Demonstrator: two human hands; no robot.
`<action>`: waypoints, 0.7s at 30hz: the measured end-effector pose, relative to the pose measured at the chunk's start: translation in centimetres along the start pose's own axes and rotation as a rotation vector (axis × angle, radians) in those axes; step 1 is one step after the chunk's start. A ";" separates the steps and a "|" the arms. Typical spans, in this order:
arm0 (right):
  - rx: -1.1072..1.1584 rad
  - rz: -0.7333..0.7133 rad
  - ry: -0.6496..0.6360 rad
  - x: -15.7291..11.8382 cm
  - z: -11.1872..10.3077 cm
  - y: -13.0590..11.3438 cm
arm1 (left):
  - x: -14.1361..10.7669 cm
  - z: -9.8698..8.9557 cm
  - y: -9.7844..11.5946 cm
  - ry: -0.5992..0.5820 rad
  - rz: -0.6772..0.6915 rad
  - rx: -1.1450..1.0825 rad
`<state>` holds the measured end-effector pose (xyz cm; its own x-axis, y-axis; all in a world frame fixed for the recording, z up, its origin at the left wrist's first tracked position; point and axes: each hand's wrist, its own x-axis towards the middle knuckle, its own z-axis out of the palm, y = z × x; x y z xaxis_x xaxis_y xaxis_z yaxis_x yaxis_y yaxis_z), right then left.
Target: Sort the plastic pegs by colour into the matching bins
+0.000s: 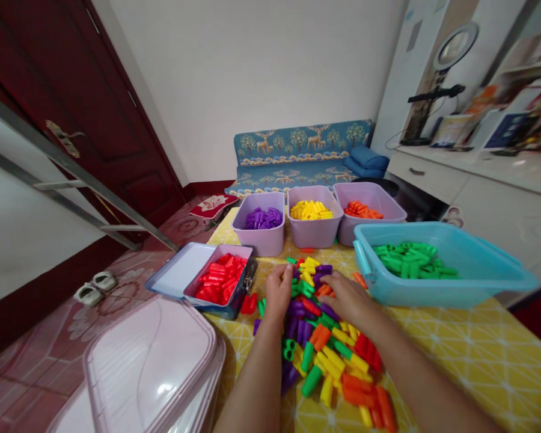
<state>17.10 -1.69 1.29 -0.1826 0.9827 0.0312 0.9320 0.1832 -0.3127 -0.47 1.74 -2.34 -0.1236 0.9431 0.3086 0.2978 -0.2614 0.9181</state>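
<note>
Tube-shaped plastic pieces (331, 361) in 5 colours lie heaped on a yellow patterned tablecloth (482, 349). The left hand (278, 293) curls over the heap's far left, the right hand (346, 296) bends over its far right; I cannot tell whether either grips one. Beyond, 3 lilac tubs (315, 234) hold purple, yellow and orange pieces; a hinged box (228, 311) holds red, a turquoise basin (426, 293) green.

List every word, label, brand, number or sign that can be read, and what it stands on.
No word, brand, number or sign is readable here.
White tub and dark-blue box on the cabinet: any print is too blurred to read.
Plastic pieces and turquoise bin: no legible lettering.
</note>
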 end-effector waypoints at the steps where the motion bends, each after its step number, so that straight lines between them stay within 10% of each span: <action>1: 0.023 0.008 0.007 0.3 0.1 -0.1 | 0.0 0.0 0.0 -0.001 0.014 0.009; 21: -0.095 0.075 -0.086 -0.8 -1.5 0.8 | 0.0 0.2 -0.4 0.000 0.046 0.027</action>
<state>18.48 -2.33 2.45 -0.1342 0.9884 -0.0713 0.9686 0.1156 -0.2200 -0.36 1.92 -2.72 -0.1090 0.9303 0.3503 0.3289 -0.2988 0.8958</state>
